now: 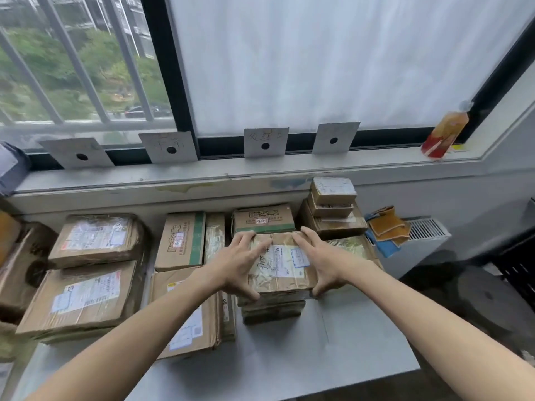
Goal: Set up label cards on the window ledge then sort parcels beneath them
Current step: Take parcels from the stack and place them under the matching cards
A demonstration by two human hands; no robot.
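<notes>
Four grey label cards, each with a black dot, lean against the window on the ledge: the first card, the second card, the third card and the fourth card. Below the third card, a brown taped parcel with a white shipping label tops a short stack on the grey table. My left hand grips its left side, fingers over the far corner and thumb at the near edge. My right hand grips the right side the same way.
More cardboard parcels lie beneath the cards: two at the left, boxes in the middle, one behind the stack, a small pile at the right. A bottle stands on the ledge's right end. Folded cloths sit on a radiator.
</notes>
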